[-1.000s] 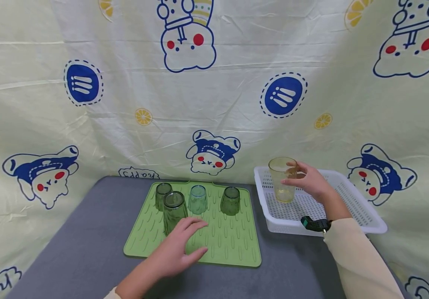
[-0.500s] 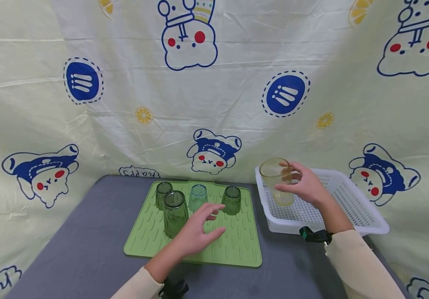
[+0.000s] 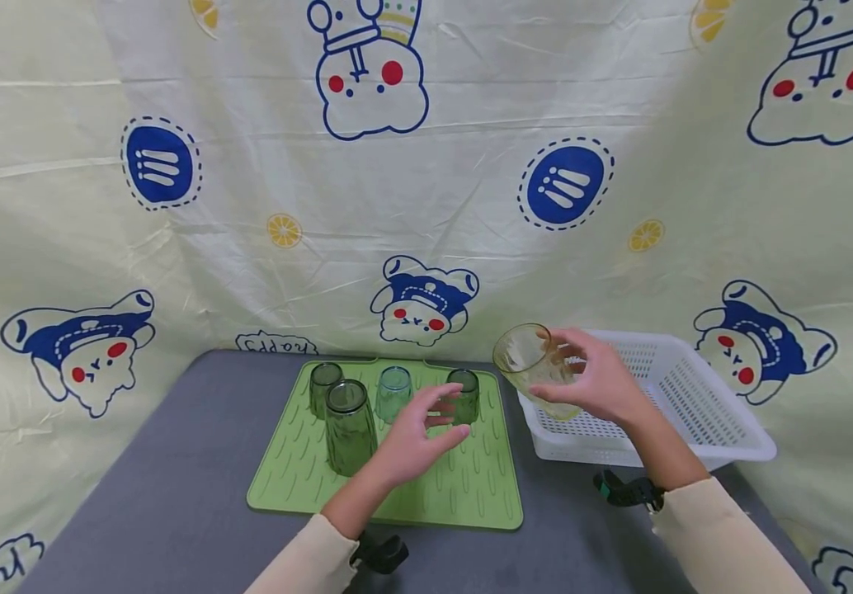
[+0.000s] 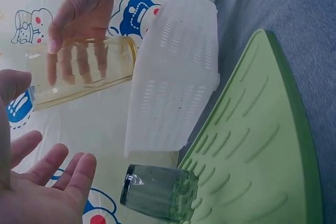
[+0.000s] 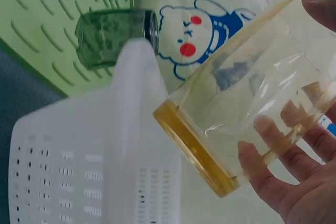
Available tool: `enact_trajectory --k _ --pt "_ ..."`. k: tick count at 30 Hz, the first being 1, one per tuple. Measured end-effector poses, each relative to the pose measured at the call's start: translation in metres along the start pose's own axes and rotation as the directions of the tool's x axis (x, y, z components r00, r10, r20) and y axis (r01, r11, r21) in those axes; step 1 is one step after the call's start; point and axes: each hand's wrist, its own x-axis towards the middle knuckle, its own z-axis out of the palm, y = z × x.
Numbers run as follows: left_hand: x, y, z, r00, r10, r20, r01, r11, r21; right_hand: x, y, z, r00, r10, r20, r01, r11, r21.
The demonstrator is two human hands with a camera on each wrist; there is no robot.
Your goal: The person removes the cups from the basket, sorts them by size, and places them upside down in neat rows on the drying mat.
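My right hand point(image 3: 596, 378) holds a clear amber drinking glass point(image 3: 521, 370) above the left end of the white basket point(image 3: 582, 449). The glass leans with its rim to the left; in the right wrist view the thumb and fingers point(image 5: 296, 161) wrap its sides. My left hand point(image 3: 415, 445), fingers spread and nothing in them, hovers over the green drying mat point(image 3: 464, 503). Its fingertips overlap a small dark green glass point(image 3: 468, 403) on the mat's right side in the head view. The left wrist view shows that glass point(image 4: 157, 191) below the hand, apart from it.
A taller green glass point(image 3: 349, 433) stands at the mat's left, with a small dark glass point(image 3: 322, 392) behind it. A small bluish glass point(image 3: 393, 388) is at the back middle. Grey cloth point(image 3: 174, 462) covers the table, and a printed curtain point(image 3: 248, 165) hangs behind.
My right hand has carried the amber glass leftward, from upright inside the basket to tilted over its left rim. My left hand has moved right, from beside the tall green glass toward the small one.
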Motion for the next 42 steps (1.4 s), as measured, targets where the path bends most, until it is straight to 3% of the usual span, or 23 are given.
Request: enact_trajectory --k 20,42 --pt "0.005 0.009 0.009 0.998 -0.067 0.02 0.069 0.98 -0.185 -0.024 -0.04 0.016 0.979 -0.202 0.032 0.204 0.974 -0.093" --pt "0.003 0.02 0.011 0.997 -0.06 0.056 0.07 0.977 -0.202 -0.033 -0.056 0.028 0.956 -0.268 0.123 0.291 0.925 -0.244"
